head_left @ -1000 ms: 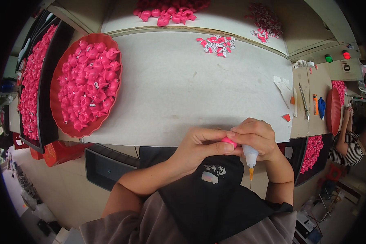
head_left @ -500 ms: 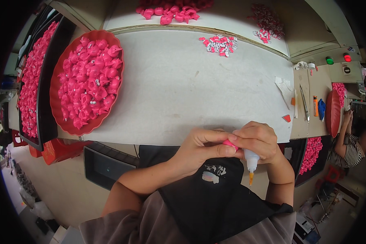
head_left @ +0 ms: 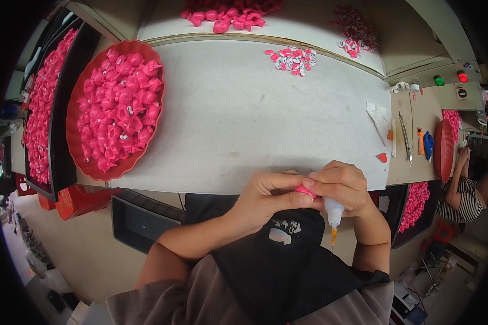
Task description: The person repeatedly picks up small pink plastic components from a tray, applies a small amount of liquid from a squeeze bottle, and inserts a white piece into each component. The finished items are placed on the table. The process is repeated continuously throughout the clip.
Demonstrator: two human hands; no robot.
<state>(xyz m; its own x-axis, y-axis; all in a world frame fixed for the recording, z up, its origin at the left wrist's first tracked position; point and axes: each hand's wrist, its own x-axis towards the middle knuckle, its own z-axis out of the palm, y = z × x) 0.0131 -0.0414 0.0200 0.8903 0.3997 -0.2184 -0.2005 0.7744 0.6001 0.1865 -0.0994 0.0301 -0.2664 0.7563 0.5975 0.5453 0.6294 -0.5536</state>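
At the table's near edge, my left hand pinches a small bright pink plastic piece between thumb and fingers. My right hand meets it from the other side, its thumb and fingertips pressing at the same piece. Tucked in the right hand's grip is a white squeeze bottle with an amber needle tip pointing down toward my dark apron. My fingers cover most of the pink piece, so its shape is hidden.
On the left stands a scalloped red bowl of pink figures, beside a black tray of more. Small pink-and-white parts lie at the table's back. Tweezers and an orange tube lie right. Another person sits far right.
Both hands have shifted very slightly left, carrying the pink piece and the bottle along. The grip looks the same.
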